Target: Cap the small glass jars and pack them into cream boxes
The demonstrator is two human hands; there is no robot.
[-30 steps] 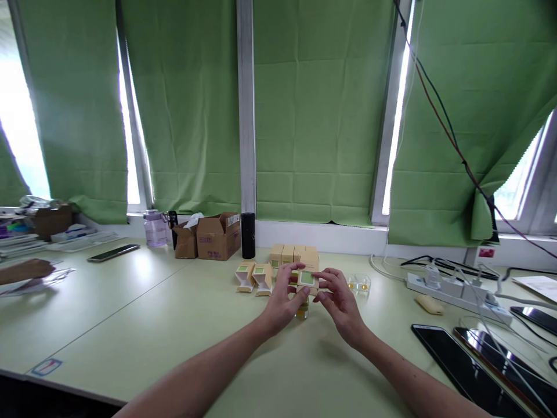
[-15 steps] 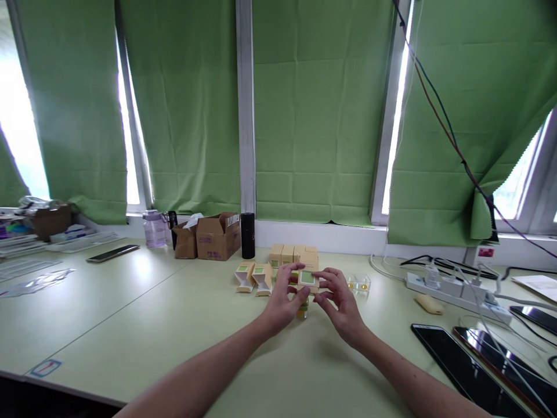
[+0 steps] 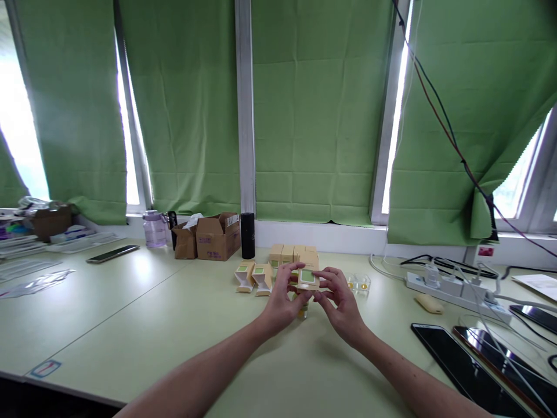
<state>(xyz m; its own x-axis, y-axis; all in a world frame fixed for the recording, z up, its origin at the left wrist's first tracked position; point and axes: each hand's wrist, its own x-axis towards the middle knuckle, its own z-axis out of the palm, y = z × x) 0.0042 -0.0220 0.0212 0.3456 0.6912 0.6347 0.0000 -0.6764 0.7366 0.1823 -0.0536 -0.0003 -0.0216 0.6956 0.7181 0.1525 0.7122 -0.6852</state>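
The left hand (image 3: 282,302) and right hand (image 3: 342,305), fingers curled and partly spread, are clamped on a small tan carton (image 3: 308,280) from either side, holding it between their fingertips. Its green-squared face points upward and toward the camera; which axis is longest cannot be told. Two open cartons (image 3: 263,280) stand just beyond the left hand; clear containers (image 3: 360,284) sit beyond the right on the table (image 3: 187,325).
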